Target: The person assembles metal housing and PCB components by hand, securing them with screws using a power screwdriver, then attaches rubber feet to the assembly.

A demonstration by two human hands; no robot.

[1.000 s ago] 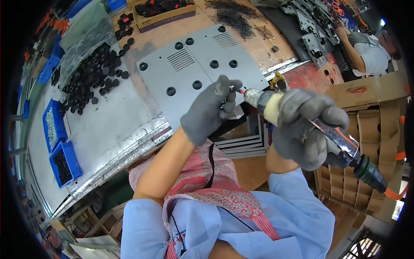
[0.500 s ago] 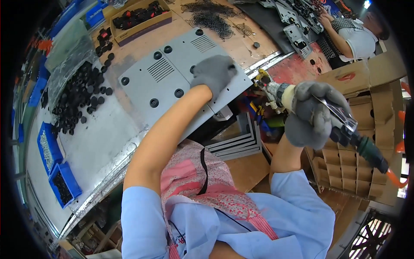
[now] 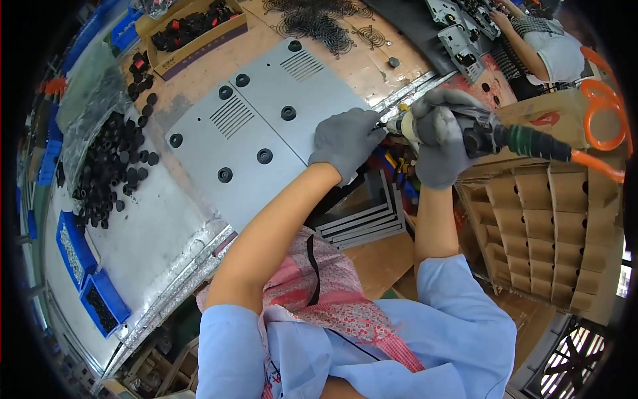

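My right hand (image 3: 442,141), in a grey glove, is wrapped round an air screwdriver (image 3: 480,138). An orange hose trails from its back end, and its tip points left. My left hand (image 3: 349,143), gloved too, is over the right edge of the grey metal panels (image 3: 199,149). Its fingers are drawn together at the screwdriver's tip; what they pinch is too small to make out. Side by side on the bench, the panels have slotted vents and several round black rubber feet (image 3: 264,156) on top.
Loose black rubber feet (image 3: 109,166) are heaped left of the panels, near two blue bins (image 3: 103,302) of small parts. Behind stands a carton (image 3: 199,40) of black parts, beside wire fan guards (image 3: 319,26). A divided cardboard box (image 3: 541,233) is at right. Another person (image 3: 551,50) works at far right.
My left hand has left the rubber foot on the panel and moved right to the screwdriver's tip. My right hand has brought the screwdriver up and left. The panels have shifted slightly left.
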